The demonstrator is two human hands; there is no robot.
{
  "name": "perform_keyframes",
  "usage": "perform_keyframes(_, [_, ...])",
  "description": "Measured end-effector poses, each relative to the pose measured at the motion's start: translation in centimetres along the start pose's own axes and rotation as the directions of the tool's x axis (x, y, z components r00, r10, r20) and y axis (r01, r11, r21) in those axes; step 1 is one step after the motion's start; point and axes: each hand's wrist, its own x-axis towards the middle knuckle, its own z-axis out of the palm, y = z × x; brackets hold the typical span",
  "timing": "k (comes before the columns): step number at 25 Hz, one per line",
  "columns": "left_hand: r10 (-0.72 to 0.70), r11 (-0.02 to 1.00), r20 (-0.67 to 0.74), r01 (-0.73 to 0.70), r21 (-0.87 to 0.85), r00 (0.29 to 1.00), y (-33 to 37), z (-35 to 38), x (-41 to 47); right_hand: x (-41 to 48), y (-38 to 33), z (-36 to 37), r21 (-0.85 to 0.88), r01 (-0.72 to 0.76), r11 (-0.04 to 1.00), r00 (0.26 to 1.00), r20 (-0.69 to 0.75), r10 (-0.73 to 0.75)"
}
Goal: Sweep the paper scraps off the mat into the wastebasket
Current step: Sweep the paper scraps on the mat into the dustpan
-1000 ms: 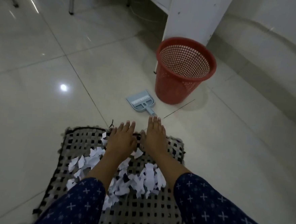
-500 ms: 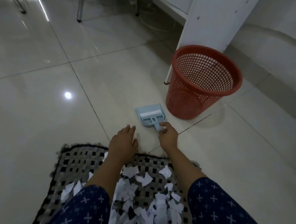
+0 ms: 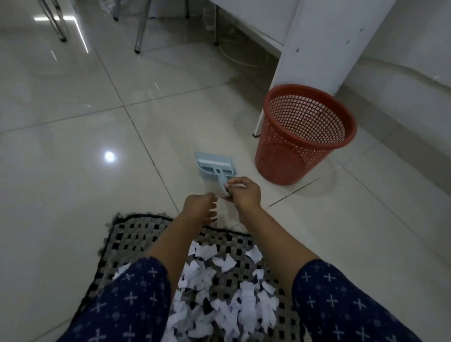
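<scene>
Right hand (image 3: pixel 244 195) pinches pale-blue plastic dustpan-and-brush set (image 3: pixel 215 167) by its handle, on floor beyond mat's far edge. Left hand (image 3: pixel 199 205) loose, empty. White paper scraps (image 3: pixel 223 304) piled mid woven checked mat (image 3: pixel 134 234); red mesh wastebasket (image 3: pixel 305 135) near. Risk: thin pinch slips; scraps scatter onto tile.

Looks like a home room. Glossy pale tiled floor (image 3: pixel 58 185), woven black-and-grey checked mat (image 3: pixel 140 234), red plastic mesh wastebasket (image 3: pixel 301 138) beside a white desk panel (image 3: pixel 327 39). Chrome chair legs (image 3: pixel 144 18) behind.

Navy sleeves (image 3: pixel 356 311) w/ white cross & dot print, forearms bare.
</scene>
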Motion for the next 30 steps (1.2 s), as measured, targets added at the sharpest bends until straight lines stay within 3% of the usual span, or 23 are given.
perform_keyframes(1, [-0.059, 0.988, 0.055, 0.066, -0.142, 0.997, 0.3, -0.2, -0.9, -1.3, -0.2, 0.4, 0.005, -0.025, 1.0, 1.0, 0.013, 0.025])
perform_keyframes(3, [-0.049, 0.965, 0.14, 0.084, -0.25, 0.989, 0.6, -1.1, -2.3, -3.8, -0.1, 1.0, -0.029, -0.078, 0.997, 0.997, 0.019, 0.078])
perform_keyframes(8, [-0.052, 0.947, 0.305, 0.144, -0.286, 0.951, -1.6, -5.9, -7.2, -10.3, 0.1, 0.6, -0.134, -0.068, 0.989, 0.98, 0.175, 0.091])
perform_keyframes(12, [0.022, 0.924, 0.324, 0.104, -0.367, 0.946, -3.8, -10.1, -10.2, -15.5, -0.6, 0.4, -0.225, 0.026, 0.974, 0.913, 0.402, 0.069])
perform_keyframes(16, [0.027, 0.912, 0.393, 0.138, -0.385, 0.919, -5.9, -11.0, -14.0, -19.5, 0.0, -2.0, -0.367, 0.154, 0.917, 0.852, 0.519, 0.064])
perform_keyframes(17, [0.01, 0.908, 0.411, 0.163, -0.385, 0.912, -6.8, -10.9, -14.5, -20.2, 0.3, -2.5, -0.463, 0.3, 0.834, 0.836, 0.549, 0.004])
perform_keyframes(19, [-0.026, 0.91, 0.412, 0.192, -0.367, 0.911, -8.0, -11.2, -15.1, -20.8, 1.1, -2.4, -0.611, 0.622, 0.49, 0.747, 0.651, -0.138])
perform_keyframes(20, [-0.046, 0.914, 0.403, 0.202, -0.352, 0.914, -8.2, -11.6, -14.9, -20.8, 1.4, -1.8, -0.612, 0.715, 0.337, 0.688, 0.702, -0.184])
perform_keyframes(22, [-0.049, 0.929, 0.383, 0.184, -0.322, 0.922, -8.2, -12.8, -14.4, -20.7, 2.0, -0.6, -0.592, 0.766, 0.252, 0.64, 0.737, -0.217])
perform_keyframes(26, [-0.04, 0.935, 0.365, 0.163, -0.315, 0.93, -8.2, -14.3, -13.9, -20.5, 2.5, 0.2, -0.545, 0.762, 0.348, 0.633, 0.741, -0.224])
perform_keyframes(30, [-0.127, 0.915, 0.363, 0.25, -0.316, 0.923, -9.3, -15.4, -13.7, -19.5, 2.0, -0.4, -0.506, 0.518, 0.69, 0.71, 0.704, -0.017])
